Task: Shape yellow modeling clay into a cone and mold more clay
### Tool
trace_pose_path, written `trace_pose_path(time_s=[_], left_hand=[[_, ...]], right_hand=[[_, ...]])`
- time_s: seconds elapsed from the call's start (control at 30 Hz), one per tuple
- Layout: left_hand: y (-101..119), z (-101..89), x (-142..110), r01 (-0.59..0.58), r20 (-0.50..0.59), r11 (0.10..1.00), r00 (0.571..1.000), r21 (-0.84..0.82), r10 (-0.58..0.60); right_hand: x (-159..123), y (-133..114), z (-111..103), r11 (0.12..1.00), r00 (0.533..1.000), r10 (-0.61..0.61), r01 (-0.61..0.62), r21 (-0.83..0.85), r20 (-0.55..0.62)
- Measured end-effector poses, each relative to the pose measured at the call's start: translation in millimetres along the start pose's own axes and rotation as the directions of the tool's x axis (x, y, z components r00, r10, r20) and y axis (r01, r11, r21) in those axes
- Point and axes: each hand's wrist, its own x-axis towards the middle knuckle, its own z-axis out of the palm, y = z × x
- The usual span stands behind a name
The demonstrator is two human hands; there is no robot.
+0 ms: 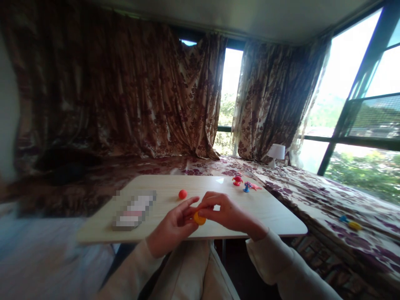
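Yellow round object point(200, 218) | left hand point(171, 230) and right hand point(229, 213) together, fingers clamped on it | both angled inward

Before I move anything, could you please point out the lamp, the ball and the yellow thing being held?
Lamp point(276, 152), head view: on its shade.
Ball point(183, 194), head view: its visible middle.
Yellow thing point(200, 218), head view: its uncovered part.

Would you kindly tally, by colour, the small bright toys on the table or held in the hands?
Red or pinkish-red: 3 (red ball, red figure, pinkish-red piece)
Blue: 1 (blue figure)
Yellow: 1 (yellow piece, held between left hand and right hand)
Total: 5
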Motion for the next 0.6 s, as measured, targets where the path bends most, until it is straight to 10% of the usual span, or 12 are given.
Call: trace_pose_path(time_s=[0.6], left_hand=[[-3.7,4.5,3.5,-0.087,-0.192,0.989,0.975,0.118,0.108]], right_hand=[[0.3,0.5,5.5,0.984,0.976,0.146,-0.160,-0.082,-0.161]])
